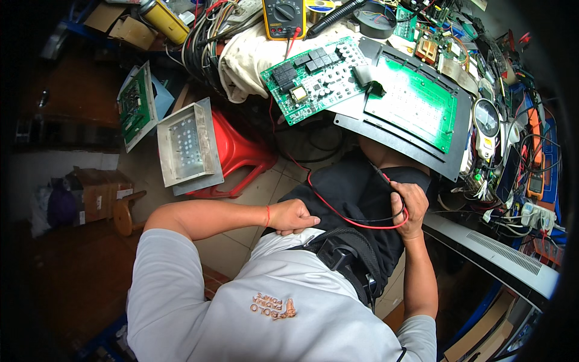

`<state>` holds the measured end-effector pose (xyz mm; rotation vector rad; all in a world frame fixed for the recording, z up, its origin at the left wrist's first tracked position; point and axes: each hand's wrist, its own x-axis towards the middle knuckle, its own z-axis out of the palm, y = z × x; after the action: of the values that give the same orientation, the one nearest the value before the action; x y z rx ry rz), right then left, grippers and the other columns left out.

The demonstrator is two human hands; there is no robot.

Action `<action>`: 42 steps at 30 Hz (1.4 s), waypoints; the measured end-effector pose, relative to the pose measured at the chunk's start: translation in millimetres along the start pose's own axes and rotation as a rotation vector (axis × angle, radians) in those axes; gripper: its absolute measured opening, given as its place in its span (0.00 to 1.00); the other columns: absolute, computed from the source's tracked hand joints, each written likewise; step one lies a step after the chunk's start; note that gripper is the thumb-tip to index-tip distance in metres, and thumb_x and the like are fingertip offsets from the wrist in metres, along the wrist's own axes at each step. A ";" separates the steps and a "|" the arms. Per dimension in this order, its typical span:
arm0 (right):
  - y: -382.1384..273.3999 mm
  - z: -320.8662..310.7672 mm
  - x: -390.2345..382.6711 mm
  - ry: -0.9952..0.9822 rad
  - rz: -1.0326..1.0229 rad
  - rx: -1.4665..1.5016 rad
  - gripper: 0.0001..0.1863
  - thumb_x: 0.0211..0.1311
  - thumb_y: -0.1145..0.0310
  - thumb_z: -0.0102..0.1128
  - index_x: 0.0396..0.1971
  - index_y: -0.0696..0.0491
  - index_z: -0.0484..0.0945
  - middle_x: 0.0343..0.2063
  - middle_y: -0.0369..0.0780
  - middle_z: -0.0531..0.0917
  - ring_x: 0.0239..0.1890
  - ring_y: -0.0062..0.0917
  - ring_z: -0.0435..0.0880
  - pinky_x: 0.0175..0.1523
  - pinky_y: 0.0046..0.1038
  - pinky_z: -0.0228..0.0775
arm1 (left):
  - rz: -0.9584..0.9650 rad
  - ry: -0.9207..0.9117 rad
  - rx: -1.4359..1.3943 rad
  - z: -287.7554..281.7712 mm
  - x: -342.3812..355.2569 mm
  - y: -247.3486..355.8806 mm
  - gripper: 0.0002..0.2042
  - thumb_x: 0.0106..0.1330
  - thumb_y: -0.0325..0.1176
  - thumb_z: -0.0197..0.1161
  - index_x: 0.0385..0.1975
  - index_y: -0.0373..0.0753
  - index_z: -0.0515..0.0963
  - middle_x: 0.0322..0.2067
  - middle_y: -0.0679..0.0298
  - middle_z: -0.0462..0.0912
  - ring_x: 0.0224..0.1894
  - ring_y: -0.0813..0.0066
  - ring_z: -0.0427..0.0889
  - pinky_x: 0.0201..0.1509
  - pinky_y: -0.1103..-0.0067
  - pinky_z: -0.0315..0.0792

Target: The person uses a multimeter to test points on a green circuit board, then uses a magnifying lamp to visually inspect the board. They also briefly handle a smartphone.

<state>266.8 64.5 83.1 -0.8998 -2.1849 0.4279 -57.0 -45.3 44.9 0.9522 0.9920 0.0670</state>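
Note:
My right hand (410, 208) is closed round the red and black test probes (384, 177), held above my right thigh. Their leads loop below the hand and run up to a yellow and black multimeter (284, 19) at the far side. At my waist, beside the shirt hem, my left hand (292, 216) is curled into a fist; its palm side is hidden. A green circuit board (319, 78) with black relays lies tilted at the bench's near edge. A grey ribbon cable (363, 75) links it to a second green board (413, 104) on a dark panel (392, 137).
A red stool (241, 154) stands front left, with an open metal housing (188, 145) on it. Another board (132, 104) leans beyond. Cable bundles (208, 45) and white cloth (244, 63) crowd the bench. A round gauge (486, 117) and tangled wires lie right.

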 end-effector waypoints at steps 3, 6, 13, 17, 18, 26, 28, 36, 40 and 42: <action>0.1 -0.3 -0.2 -0.007 0.005 -0.004 0.08 0.61 0.74 0.66 0.40 0.59 0.86 0.30 0.44 0.86 0.31 0.39 0.84 0.39 0.35 0.74 | 0.003 0.003 0.001 0.0 0.4 -1.1 0.34 0.81 0.53 0.57 0.09 0.39 0.70 0.08 0.68 0.70 0.08 0.80 0.70 0.13 0.79 0.62; 0.3 -0.5 -0.5 -0.008 0.005 -0.006 0.08 0.61 0.75 0.66 0.40 0.59 0.86 0.31 0.44 0.86 0.31 0.39 0.85 0.40 0.35 0.74 | 0.015 0.000 -0.006 -0.2 1.1 -2.3 0.34 0.81 0.52 0.57 0.09 0.39 0.70 0.08 0.67 0.71 0.08 0.80 0.70 0.13 0.78 0.62; 0.7 -0.4 -1.1 -0.014 0.006 0.002 0.09 0.63 0.74 0.65 0.41 0.60 0.85 0.31 0.46 0.86 0.31 0.40 0.85 0.41 0.36 0.75 | 0.016 0.007 -0.011 0.1 1.5 -3.9 0.33 0.80 0.52 0.58 0.10 0.38 0.71 0.08 0.67 0.71 0.08 0.80 0.70 0.13 0.78 0.62; 0.4 -0.4 -1.5 -0.014 0.015 0.007 0.09 0.64 0.74 0.64 0.41 0.60 0.85 0.30 0.47 0.85 0.31 0.41 0.84 0.41 0.36 0.75 | 0.005 0.006 -0.008 0.0 1.6 -4.1 0.33 0.80 0.52 0.58 0.10 0.38 0.72 0.08 0.67 0.71 0.08 0.79 0.70 0.13 0.78 0.62; 0.3 -0.3 -1.6 -0.013 0.009 0.004 0.09 0.64 0.74 0.64 0.41 0.60 0.85 0.30 0.47 0.85 0.31 0.41 0.84 0.41 0.36 0.75 | 0.020 0.008 -0.002 -0.1 1.5 -4.1 0.33 0.80 0.53 0.57 0.10 0.38 0.72 0.08 0.67 0.71 0.08 0.79 0.70 0.13 0.78 0.62; 1.0 0.3 -2.5 -0.016 0.022 0.006 0.09 0.64 0.74 0.64 0.41 0.60 0.85 0.30 0.46 0.85 0.32 0.41 0.84 0.41 0.36 0.75 | 0.008 -0.001 0.001 -0.3 0.7 -2.9 0.34 0.81 0.53 0.57 0.09 0.39 0.71 0.08 0.67 0.71 0.08 0.80 0.70 0.13 0.79 0.63; 1.4 0.4 -2.6 -0.016 0.011 0.001 0.09 0.64 0.74 0.64 0.41 0.60 0.85 0.30 0.46 0.85 0.32 0.41 0.85 0.42 0.36 0.75 | 0.017 -0.001 0.003 -0.2 0.9 -2.6 0.34 0.81 0.53 0.57 0.09 0.39 0.71 0.08 0.68 0.70 0.08 0.80 0.70 0.13 0.79 0.63; 0.8 -1.1 -2.0 -0.024 0.021 -0.002 0.09 0.59 0.76 0.66 0.40 0.59 0.86 0.32 0.44 0.87 0.32 0.39 0.85 0.41 0.36 0.75 | 0.005 0.001 0.005 -0.1 1.0 -2.2 0.33 0.81 0.52 0.57 0.10 0.39 0.70 0.08 0.68 0.70 0.08 0.80 0.70 0.14 0.78 0.63; 0.3 -1.1 -1.2 -0.021 0.019 0.004 0.09 0.59 0.75 0.66 0.39 0.59 0.86 0.32 0.44 0.87 0.32 0.39 0.85 0.41 0.36 0.74 | 0.005 -0.008 0.002 -0.4 1.1 -2.2 0.33 0.81 0.53 0.57 0.10 0.39 0.70 0.09 0.68 0.70 0.08 0.80 0.70 0.14 0.78 0.63; 0.1 -1.2 -1.0 -0.022 0.019 0.002 0.09 0.59 0.75 0.66 0.39 0.59 0.86 0.32 0.44 0.87 0.32 0.39 0.85 0.41 0.36 0.74 | 0.007 -0.013 0.003 -0.8 1.3 -2.6 0.33 0.81 0.53 0.57 0.10 0.39 0.70 0.09 0.68 0.71 0.08 0.80 0.70 0.14 0.78 0.63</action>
<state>268.1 63.9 83.4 -0.9188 -2.1974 0.4514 -57.8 -45.8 42.0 0.9582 0.9773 0.0647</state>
